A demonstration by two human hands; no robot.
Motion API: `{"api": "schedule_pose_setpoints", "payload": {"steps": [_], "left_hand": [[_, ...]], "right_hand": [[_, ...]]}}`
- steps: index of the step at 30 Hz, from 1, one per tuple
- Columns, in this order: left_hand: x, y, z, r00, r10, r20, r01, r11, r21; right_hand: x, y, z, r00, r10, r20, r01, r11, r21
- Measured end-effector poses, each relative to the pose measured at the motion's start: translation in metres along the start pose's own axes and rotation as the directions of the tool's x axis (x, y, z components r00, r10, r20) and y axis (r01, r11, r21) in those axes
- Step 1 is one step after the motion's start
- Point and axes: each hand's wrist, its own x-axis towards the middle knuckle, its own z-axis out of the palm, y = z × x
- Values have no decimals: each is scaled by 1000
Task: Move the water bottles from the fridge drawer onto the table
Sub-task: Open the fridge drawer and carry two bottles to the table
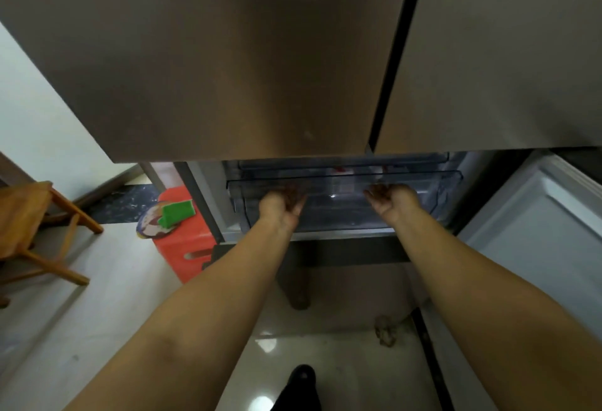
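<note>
Your left hand [282, 203] and right hand [392, 200] both reach palm-up under the front edge of the clear fridge drawer [433, 195], fingers hooked on it. The bottles [340, 170] show only as blurred red-capped shapes behind it. A red stool [182, 247] stands left

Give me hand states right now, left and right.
Left hand: palm up, fingers hooked under the front lip of the clear fridge drawer, gripping it.
Right hand: same, fingers hooked under the drawer's lip further right.
</note>
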Motion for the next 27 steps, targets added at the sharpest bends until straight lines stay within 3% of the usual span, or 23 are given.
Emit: {"api": "schedule_pose_setpoints", "payload": {"steps": [10,18,27], "left_hand": [[-91,-49,-44,989,-10,-148,-1,998,-68],[-152,-81,-77,980,1,-198,-4,1000,-14],[-159,-90,-93,968,-6,-252,-5,999,-41]], "right_hand": [[-68,22,-68,999,12,-42,-22,968,-251],[-119,37,-113,997,49,-59,-63,966,-251],[-138,49,-125,995,16,-102,-41,967,-251]]}}
